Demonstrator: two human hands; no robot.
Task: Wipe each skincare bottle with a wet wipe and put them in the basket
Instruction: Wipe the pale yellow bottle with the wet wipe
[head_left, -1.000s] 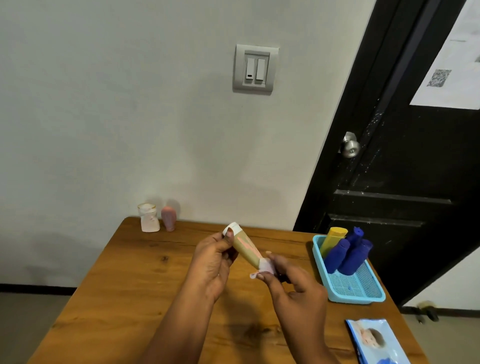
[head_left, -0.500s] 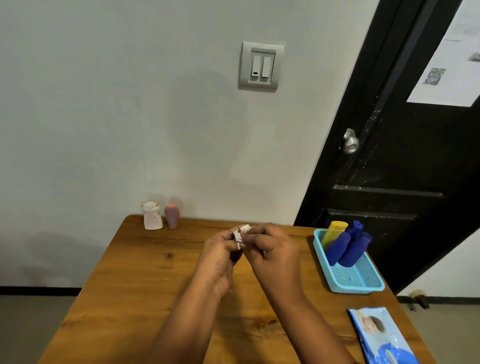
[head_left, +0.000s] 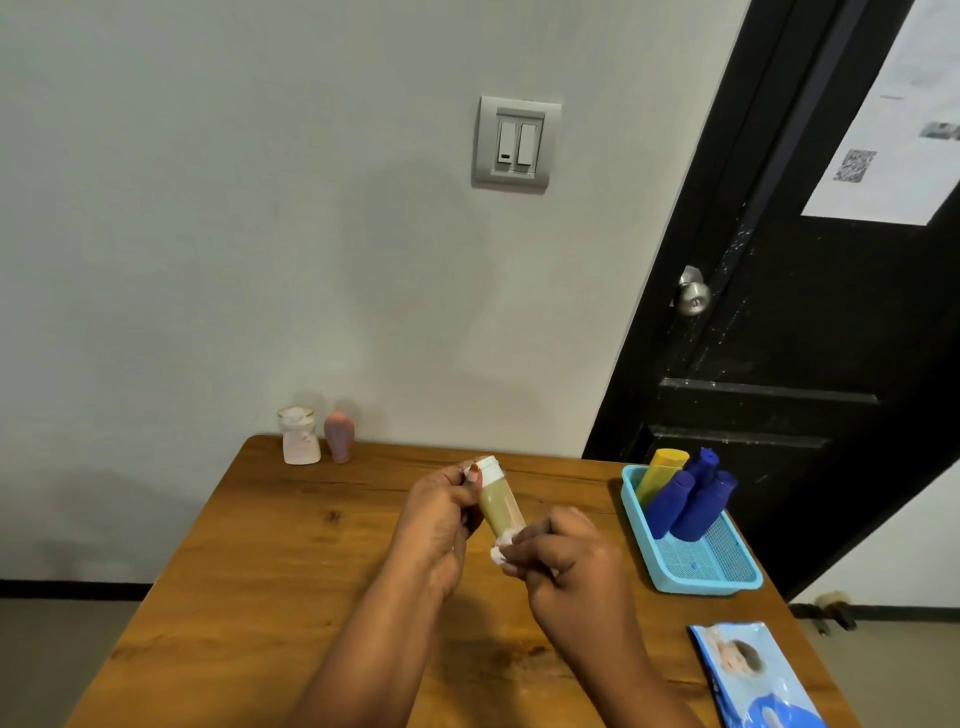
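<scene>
We hold the olive bottle (head_left: 498, 506) above the table (head_left: 311, 571) between both hands. Our left hand (head_left: 441, 519) grips it near the white cap, and our right hand (head_left: 566, 561) pinches the wet wipe (head_left: 501, 551) round its lower end. Its long axis runs from the cap, away from us, down toward us and rightward. The basket (head_left: 701, 577) lies to the right, nearer the right hand and already holding a few bottles, so we judge the drop goes that way once wiping ends.
</scene>
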